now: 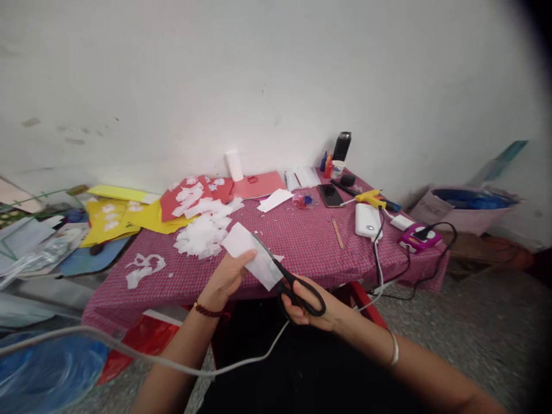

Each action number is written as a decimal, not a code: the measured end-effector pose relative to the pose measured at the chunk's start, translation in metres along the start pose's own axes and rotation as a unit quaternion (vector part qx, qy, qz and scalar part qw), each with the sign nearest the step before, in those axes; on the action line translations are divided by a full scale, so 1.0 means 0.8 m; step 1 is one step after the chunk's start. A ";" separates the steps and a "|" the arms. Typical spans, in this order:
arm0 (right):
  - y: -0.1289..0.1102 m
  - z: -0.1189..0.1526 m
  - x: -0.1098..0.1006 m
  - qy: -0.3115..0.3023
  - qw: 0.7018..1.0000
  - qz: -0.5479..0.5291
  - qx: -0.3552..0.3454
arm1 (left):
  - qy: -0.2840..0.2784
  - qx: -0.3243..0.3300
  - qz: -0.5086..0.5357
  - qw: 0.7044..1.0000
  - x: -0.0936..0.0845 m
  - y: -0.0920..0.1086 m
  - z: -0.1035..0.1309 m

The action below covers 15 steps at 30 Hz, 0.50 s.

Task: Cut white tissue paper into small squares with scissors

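Note:
My left hand (230, 271) pinches a folded strip of white paper (250, 253) near its left end, above the front edge of the table. My right hand (308, 307) grips black-handled scissors (297, 287) by their loops. The scissor blades lie along the strip's upper right edge, and a small sliver of paper shows beside them. How far apart the blades are, I cannot make out. Just behind my left hand rises a pile of white paper cutouts (202, 234). Curled paper offcuts (145, 268) lie at the table's left.
Red sheets (259, 185) and yellow sheets (110, 221) lie toward the back and left. A phone (331, 195), a yellow glue gun (371, 198), a white power bank (368, 221) and a purple power strip (417, 237) sit at the right. A white cable (172, 363) crosses before me.

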State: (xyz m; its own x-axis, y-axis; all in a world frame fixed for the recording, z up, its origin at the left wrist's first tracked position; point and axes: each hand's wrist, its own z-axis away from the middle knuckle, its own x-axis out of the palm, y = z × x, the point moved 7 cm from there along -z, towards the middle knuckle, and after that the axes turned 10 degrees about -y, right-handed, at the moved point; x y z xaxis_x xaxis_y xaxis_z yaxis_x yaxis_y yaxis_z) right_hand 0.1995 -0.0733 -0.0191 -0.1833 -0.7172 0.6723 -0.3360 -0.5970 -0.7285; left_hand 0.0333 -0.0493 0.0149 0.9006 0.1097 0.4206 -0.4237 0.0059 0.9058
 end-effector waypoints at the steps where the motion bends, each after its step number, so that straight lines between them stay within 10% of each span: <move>1: 0.001 -0.001 0.000 -0.008 1.000 0.004 -0.003 | -0.005 0.003 -0.006 1.000 0.000 0.001 0.000; 15: 0.006 0.002 -0.002 -0.021 0.992 -0.122 0.020 | 0.011 0.038 -0.073 0.997 0.000 -0.006 -0.003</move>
State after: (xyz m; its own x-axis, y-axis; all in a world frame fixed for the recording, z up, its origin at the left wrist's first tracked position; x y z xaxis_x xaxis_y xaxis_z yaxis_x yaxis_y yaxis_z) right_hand 0.1996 -0.0757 -0.0243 -0.0628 -0.5627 0.8243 -0.3279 -0.7684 -0.5495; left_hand 0.0350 -0.0469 0.0108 0.9496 0.1344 0.2833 -0.2789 -0.0510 0.9590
